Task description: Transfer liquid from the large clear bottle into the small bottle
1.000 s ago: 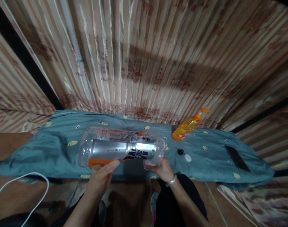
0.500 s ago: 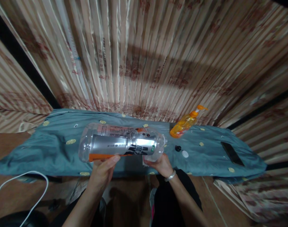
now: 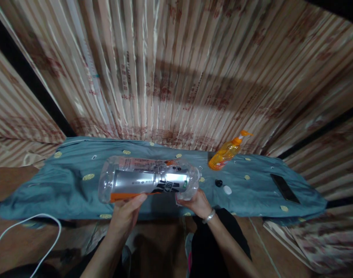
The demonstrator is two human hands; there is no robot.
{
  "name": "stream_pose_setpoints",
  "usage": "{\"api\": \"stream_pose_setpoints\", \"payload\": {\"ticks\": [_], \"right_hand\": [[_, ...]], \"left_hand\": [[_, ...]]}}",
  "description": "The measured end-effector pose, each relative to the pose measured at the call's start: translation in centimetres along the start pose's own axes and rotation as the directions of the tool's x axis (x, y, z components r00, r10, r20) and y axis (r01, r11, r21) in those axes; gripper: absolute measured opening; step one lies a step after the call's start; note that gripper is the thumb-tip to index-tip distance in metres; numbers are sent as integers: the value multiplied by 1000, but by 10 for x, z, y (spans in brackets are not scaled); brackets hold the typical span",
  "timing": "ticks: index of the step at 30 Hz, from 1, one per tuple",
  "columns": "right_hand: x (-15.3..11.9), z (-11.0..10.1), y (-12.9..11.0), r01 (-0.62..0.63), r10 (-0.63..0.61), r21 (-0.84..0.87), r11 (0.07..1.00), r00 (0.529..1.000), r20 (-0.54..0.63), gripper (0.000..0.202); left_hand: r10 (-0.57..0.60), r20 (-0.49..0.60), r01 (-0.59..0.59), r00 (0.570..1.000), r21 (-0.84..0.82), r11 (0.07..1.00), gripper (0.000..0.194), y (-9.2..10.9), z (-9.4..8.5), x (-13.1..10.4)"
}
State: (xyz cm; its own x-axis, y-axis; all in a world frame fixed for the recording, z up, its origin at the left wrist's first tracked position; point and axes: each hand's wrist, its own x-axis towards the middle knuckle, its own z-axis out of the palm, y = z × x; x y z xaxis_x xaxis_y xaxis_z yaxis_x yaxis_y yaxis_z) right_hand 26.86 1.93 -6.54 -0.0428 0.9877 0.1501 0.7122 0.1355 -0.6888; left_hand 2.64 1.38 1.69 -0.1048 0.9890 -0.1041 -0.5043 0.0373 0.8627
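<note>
Barely any shift this last second: clear plastic bottle [image 3: 149, 179] held sideways, left hand [image 3: 126, 211] pinching its near side toward the base, right hand [image 3: 197, 203] cupping the shoulder, orange pump bottle [image 3: 224, 155] beyond right grip; work's still at holding

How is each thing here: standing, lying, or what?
Big clear bottle: held sideways; cap hard to tell
Orange pump bottle: standing on its base
Small black thing: lying down
White disc: lying flat
Dark phone: lying flat, unlit
Blue-green cover: spread out, wrinkled
Curtain: hanging in folds
White cable: curved
</note>
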Motion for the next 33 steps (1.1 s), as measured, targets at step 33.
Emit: {"api": "stream_pose_setpoints", "payload": {"ticks": [33], "right_hand": [[0,-1,1,40,-39,107,993,999,-11,35]], "left_hand": [[4,39,-4,999,-13,1000,34,-7,-11,4]]}}
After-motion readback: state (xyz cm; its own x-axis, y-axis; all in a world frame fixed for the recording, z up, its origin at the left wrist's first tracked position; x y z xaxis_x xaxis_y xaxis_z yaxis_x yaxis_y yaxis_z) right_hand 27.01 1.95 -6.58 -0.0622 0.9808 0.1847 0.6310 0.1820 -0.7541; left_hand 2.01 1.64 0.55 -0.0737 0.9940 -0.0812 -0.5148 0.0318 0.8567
